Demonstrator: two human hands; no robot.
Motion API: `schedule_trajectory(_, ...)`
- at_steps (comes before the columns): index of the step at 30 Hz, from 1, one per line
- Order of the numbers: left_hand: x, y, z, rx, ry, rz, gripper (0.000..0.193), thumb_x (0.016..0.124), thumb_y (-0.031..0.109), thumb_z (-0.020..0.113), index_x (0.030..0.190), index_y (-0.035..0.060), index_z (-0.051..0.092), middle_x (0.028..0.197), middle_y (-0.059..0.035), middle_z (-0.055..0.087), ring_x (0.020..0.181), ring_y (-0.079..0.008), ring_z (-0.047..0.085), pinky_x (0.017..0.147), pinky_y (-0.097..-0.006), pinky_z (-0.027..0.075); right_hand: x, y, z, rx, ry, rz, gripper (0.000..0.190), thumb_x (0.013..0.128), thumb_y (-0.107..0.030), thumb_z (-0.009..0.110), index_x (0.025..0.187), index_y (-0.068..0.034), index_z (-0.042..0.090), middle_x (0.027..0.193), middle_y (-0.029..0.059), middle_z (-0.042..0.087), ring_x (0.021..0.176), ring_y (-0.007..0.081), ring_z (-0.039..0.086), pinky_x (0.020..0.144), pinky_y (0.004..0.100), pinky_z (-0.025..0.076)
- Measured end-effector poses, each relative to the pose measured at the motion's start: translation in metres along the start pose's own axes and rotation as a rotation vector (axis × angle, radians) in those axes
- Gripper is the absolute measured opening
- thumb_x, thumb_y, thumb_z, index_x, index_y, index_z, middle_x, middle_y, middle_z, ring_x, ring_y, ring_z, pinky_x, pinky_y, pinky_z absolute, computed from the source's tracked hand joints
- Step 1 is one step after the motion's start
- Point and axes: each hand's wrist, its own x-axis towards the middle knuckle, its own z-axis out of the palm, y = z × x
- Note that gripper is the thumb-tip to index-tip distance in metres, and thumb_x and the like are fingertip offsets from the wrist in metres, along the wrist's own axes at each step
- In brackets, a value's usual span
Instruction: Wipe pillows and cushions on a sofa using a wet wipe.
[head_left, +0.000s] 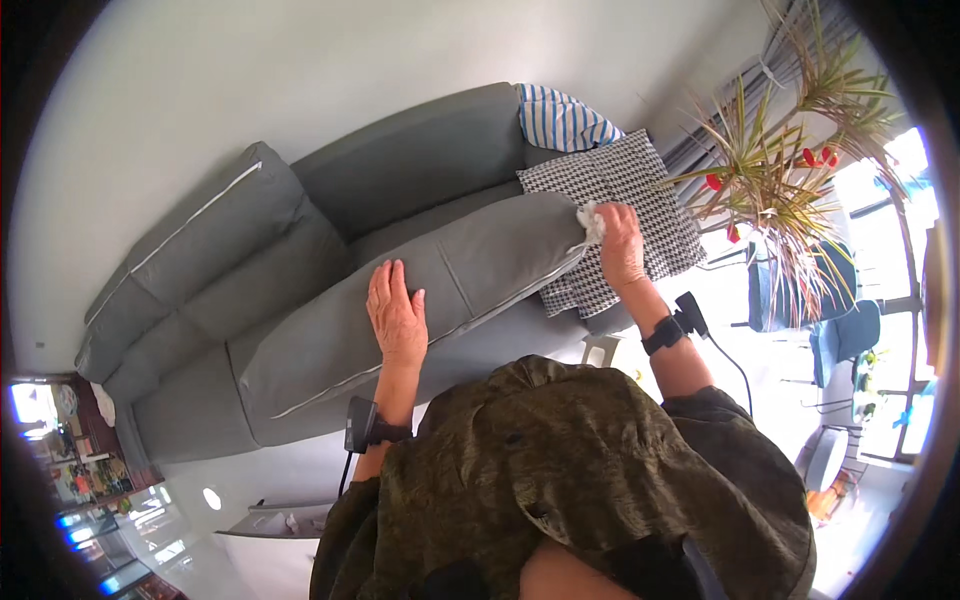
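A large grey sofa cushion (495, 259) with a pale zip along its near edge lies at a slant across the seat of a grey sofa (187, 397). My left hand (397, 319) rests flat on top of it, fingers slightly apart, holding nothing. At the cushion's right end, my right hand (622, 240) holds a crumpled white cloth or tissue (591, 223) against the corner. Beneath and beside that hand, a black-and-white houndstooth cover (622, 180) drapes over the sofa's arm.
A blue-and-white striped cloth (562, 120) lies at the sofa's back right corner. Another grey cushion (217, 217) leans on the backrest at left. A spiky-leaved plant (765, 165) and blue chairs (802, 285) stand at right. A white table or cabinet (270, 559) is at lower left.
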Motion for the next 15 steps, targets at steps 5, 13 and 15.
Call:
schedule_trajectory(5,-0.002,0.003,0.001,0.048,0.009,-0.025,0.058,0.084,0.018,0.063,0.135,0.0022,0.041,0.131,-0.0152,0.044,0.124,-0.0326,0.041,0.103,-0.0436,0.033,0.001,-0.002,0.005,0.614,-0.241,0.556,0.036,0.075,-0.004,0.054,0.110,-0.008,0.056,0.098,0.0126,0.061,0.092,0.0284,0.057,0.081,0.0374,0.045)
schedule_trajectory(13,-0.013,0.006,0.002,0.095,0.069,-0.063,0.055,0.084,0.021,0.063,0.132,0.0003,0.045,0.125,-0.0149,0.048,0.120,-0.0325,0.043,0.100,-0.0436,0.034,0.010,-0.018,0.018,0.418,-0.306,0.568,0.045,0.066,-0.019,0.072,0.108,-0.008,0.062,0.083,0.0090,0.064,0.079,0.0201,0.061,0.074,0.0320,0.047)
schedule_trajectory(15,-0.016,0.004,0.002,0.118,0.113,-0.020,0.053,0.084,0.020,0.063,0.131,0.0000,0.045,0.126,-0.0148,0.049,0.120,-0.0327,0.043,0.100,-0.0436,0.034,0.013,-0.021,0.020,0.419,-0.316,0.531,0.041,0.064,-0.019,0.073,0.102,-0.007,0.064,0.077,0.0084,0.063,0.074,0.0200,0.059,0.071,0.0324,0.047)
